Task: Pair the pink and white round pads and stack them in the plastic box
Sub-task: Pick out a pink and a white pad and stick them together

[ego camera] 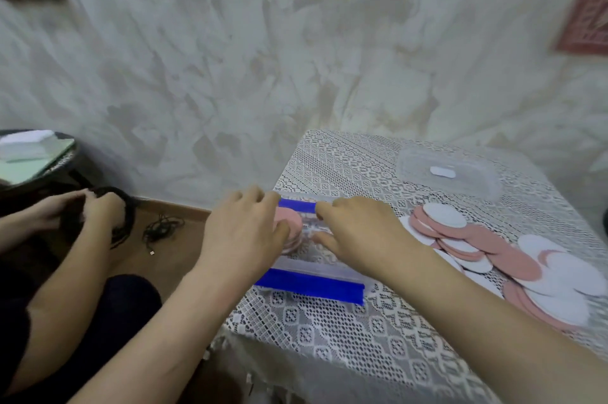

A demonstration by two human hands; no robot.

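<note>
A clear plastic box (316,272) with blue clip handles stands near the table's left edge. Pink pads (291,222) lie stacked inside it at the left. My left hand (243,232) reaches over the box's left end with its fingers on the stacked pads. My right hand (358,232) hovers over the middle of the box, fingers spread and slightly bent, holding nothing I can see. To the right, a loose heap of pink and white round pads (513,258) spreads over the tablecloth.
The box's clear lid (447,173) lies at the back of the lace-covered table (329,331). At the left, another person's hands (85,209) hold black cables, and more cable (161,229) lies on the floor. A dark stool (36,156) carries white items.
</note>
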